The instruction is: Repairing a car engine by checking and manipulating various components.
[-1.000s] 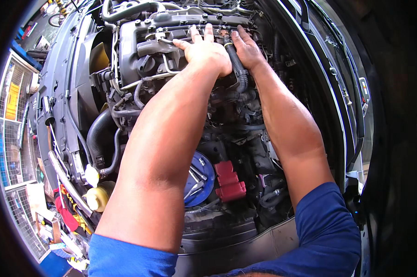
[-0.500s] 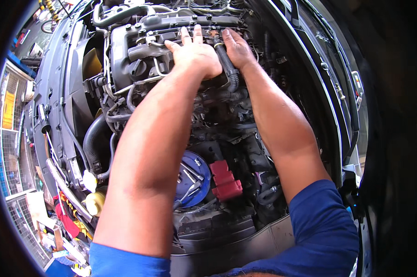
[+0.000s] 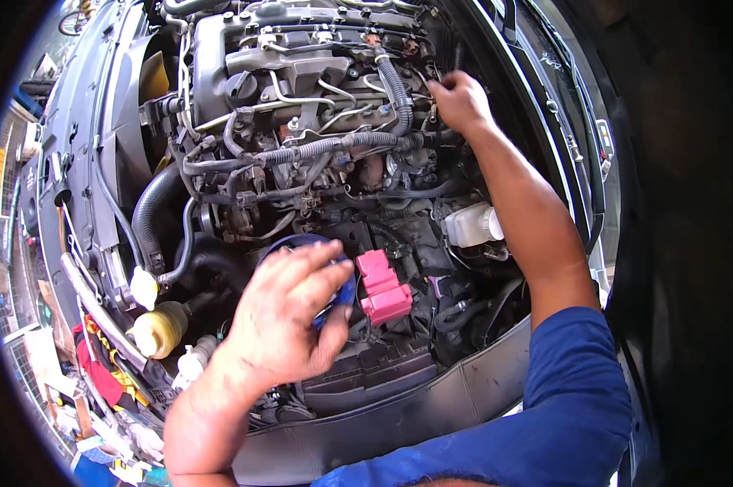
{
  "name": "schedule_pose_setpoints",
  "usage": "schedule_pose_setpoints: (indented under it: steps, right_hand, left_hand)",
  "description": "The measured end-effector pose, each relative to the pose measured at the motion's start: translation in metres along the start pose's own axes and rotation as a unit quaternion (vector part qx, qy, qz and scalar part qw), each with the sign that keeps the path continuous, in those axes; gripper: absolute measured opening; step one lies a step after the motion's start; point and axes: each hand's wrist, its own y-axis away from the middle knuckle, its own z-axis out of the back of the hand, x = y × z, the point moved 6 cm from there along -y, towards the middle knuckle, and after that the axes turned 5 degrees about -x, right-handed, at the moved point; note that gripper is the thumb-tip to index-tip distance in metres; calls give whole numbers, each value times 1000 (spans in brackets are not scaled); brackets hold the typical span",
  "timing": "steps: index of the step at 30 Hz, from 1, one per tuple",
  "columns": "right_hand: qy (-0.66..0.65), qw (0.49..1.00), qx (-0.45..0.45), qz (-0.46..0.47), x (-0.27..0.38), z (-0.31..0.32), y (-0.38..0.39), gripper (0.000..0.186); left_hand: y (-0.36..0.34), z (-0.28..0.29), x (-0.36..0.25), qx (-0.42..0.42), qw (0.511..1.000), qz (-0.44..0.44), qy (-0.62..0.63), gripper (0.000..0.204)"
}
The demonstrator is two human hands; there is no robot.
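Observation:
My left hand (image 3: 289, 312) hovers over a round blue tray (image 3: 289, 242), its fingers apart and slightly curled, with nothing visible in them; it hides most of the tray and whatever lies on it. Just right of it is a pink-red plastic cover (image 3: 383, 302). My right hand (image 3: 462, 105) reaches to the right side of the engine (image 3: 318, 65), beside a corrugated hose (image 3: 392, 89); its fingers are curled at the thin metal lines there, and what they hold is hidden.
The open engine bay has a white reservoir (image 3: 468, 226), a yellowish bottle (image 3: 159, 329) and a padded fender cover (image 3: 423, 402) along the near edge. At the left stand a wire rack and assorted clutter (image 3: 103, 365). The windscreen side runs along the right.
My left hand has pulled back from the engine top down over the blue tray. My right hand has moved slightly rightward and down, its fingers curling more. The view has shifted.

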Motion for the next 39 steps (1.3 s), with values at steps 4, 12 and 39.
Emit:
schedule_pose_setpoints:
  steps: [4, 12, 39]
  right_hand:
    - [128, 987, -68, -73, -65, -15, 24, 66]
    - [-379, 871, -8, -313, -121, -67, -11, 34]
    - [-344, 898, 59, -267, -113, -60, 7, 54]
  left_hand:
    - [33, -17, 1, -56, 996, 23, 60, 42]
    - [58, -48, 32, -53, 998, -38, -15, 42]
    - [63, -59, 44, -7, 999, 48, -5, 48]
